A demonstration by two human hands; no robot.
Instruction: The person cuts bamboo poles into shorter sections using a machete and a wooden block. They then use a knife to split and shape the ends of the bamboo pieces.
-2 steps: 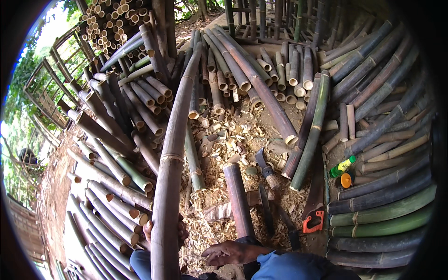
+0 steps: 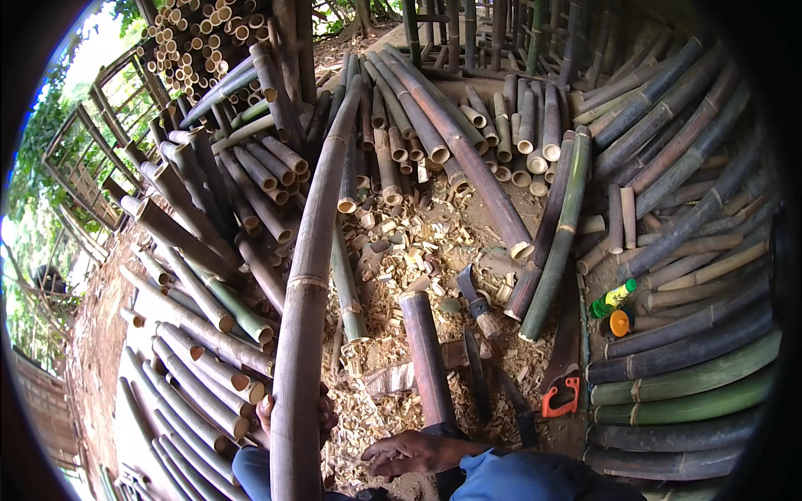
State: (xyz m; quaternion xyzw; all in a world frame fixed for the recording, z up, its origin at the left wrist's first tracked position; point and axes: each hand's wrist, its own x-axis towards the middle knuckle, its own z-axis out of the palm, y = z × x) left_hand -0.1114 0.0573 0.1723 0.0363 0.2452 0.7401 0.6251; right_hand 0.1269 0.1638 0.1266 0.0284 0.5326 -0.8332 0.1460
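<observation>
Head view: an outdoor yard heaped with cut bamboo, its shavings-strewn ground (image 2: 434, 250) between the stacks. The left hand (image 2: 276, 417) wraps around a long bamboo pole (image 2: 311, 275) running away upward. The right hand (image 2: 409, 455) rests flat, fingers apart, at the near end of a short dark bamboo piece (image 2: 426, 359); a saw (image 2: 564, 367) lies right.

Shaded daylight, blown-out glare upper left, fisheye vignette.

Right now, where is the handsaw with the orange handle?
In the head view, the handsaw lies lower right on the shavings, between the short bamboo piece and the stacked green poles.
</observation>
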